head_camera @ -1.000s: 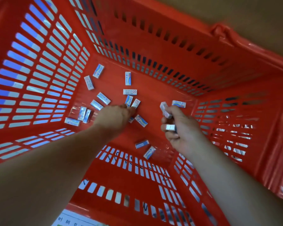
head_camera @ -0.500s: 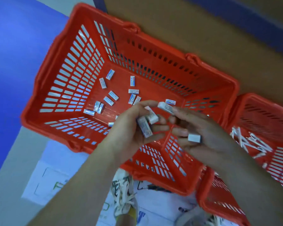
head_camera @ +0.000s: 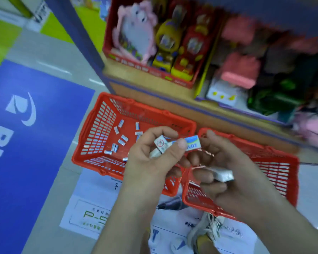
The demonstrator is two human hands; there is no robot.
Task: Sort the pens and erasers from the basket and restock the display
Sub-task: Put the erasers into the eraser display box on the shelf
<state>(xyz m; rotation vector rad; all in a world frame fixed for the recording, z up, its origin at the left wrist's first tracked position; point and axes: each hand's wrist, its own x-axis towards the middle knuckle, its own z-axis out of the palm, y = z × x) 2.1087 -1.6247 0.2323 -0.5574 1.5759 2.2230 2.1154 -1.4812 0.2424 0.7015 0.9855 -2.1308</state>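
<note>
Progress: partway | left hand [head_camera: 151, 158] pinches erasers [head_camera: 161, 143] | right hand [head_camera: 228, 171] curls round wrapped eraser [head_camera: 222, 174] | loose erasers [head_camera: 124, 138] remain in basket [head_camera: 97, 132], left of grip | display restock judged pending

The grey floor [head_camera: 50, 189] carried a red basket [head_camera: 97, 132]. Touching that basket's right side stood a second red basket [head_camera: 275, 173]. Left of it lay a large blue floor graphic [head_camera: 35, 153] with white lettering. A white printed sheet [head_camera: 92, 198] lay under its near edge, and the shelf unit's wooden base [head_camera: 173, 105] rose just behind it.
</note>
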